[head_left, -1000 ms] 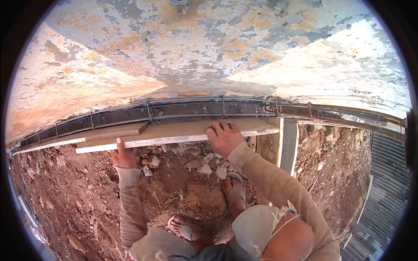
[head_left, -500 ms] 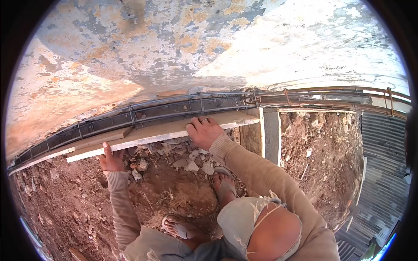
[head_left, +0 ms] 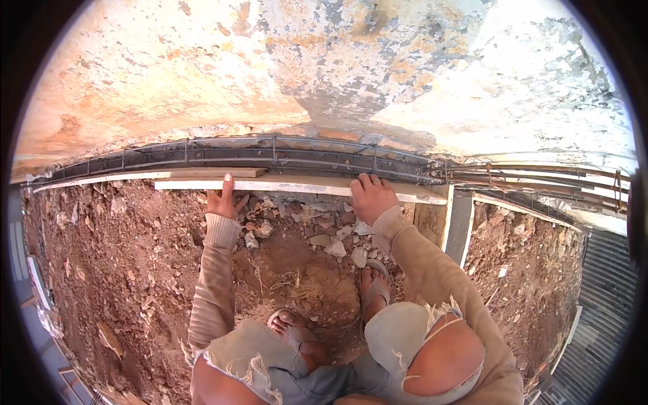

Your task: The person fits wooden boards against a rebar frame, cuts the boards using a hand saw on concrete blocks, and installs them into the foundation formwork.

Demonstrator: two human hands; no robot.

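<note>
A long pale wooden board [head_left: 304,184] lies along the foot of the wall, beside a trench holding a steel rebar cage [head_left: 324,159]. Near the board's left part, my left hand [head_left: 223,198] has its fingers against the front edge, one finger up over it and the others apart below. My right hand [head_left: 372,198] grips the board toward its right end, fingers curled over the top. A second board [head_left: 135,177] runs on to the left and overlaps behind the first. At the right end, the board meets an upright wooden piece [head_left: 429,223].
The peeling painted wall [head_left: 378,61] rises beyond the trench. Broken stones [head_left: 335,248] and reddish soil lie between the board and my sandalled feet. A grey concrete strip [head_left: 460,226] stands right of the wooden piece. Corrugated sheets [head_left: 604,290] are at the far right.
The camera view has turned, so the board looks more level and the scene sits farther right. Both hands remain at the board, in much the same places on it.
</note>
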